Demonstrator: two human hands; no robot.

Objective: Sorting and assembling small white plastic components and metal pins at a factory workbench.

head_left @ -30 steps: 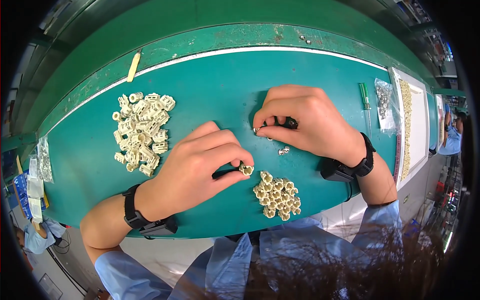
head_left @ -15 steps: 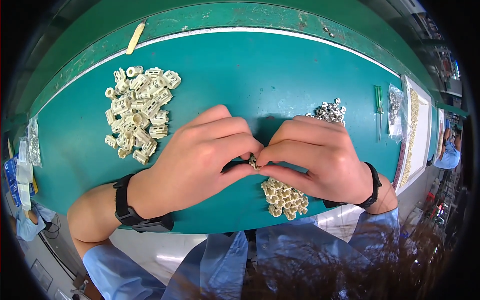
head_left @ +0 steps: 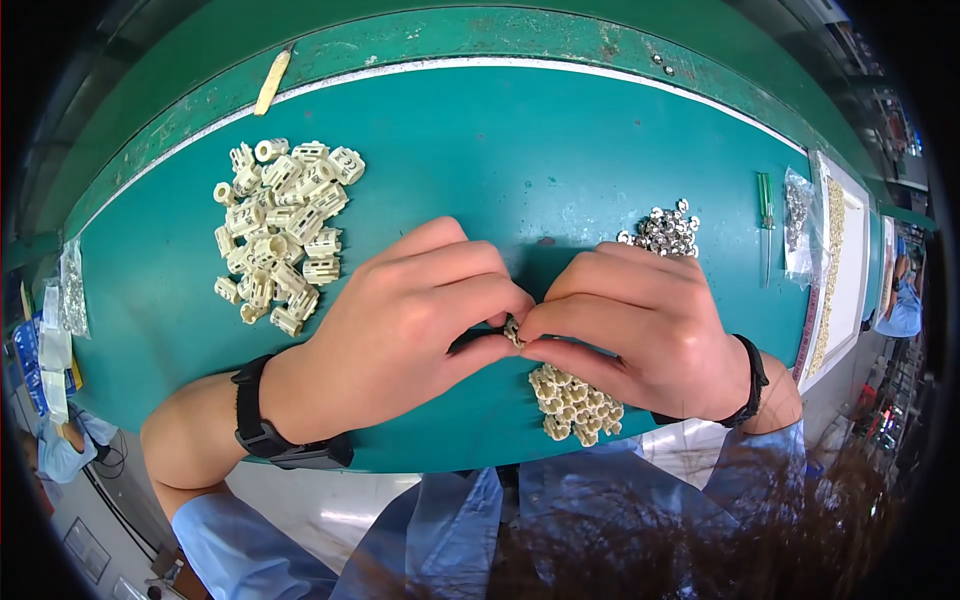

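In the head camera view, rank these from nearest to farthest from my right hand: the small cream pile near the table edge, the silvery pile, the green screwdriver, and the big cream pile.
From the right hand:
1. Small cream pile, just under the hand, by the near table edge.
2. Silvery pile, just beyond the knuckles.
3. Green screwdriver, farther right.
4. Big cream pile, far left, past the left hand.

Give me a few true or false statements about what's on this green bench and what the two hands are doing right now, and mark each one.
1. Both hands pinch one small cream plastic part between their fingertips. True.
2. The big pile of cream parts lies to the person's right. False: it lies to the left.
3. A heap of small metal nuts sits beyond the right hand. True.
4. The left hand rests flat on the bench. False: it is curled, meeting the right hand.
5. A green screwdriver lies at the right. True.
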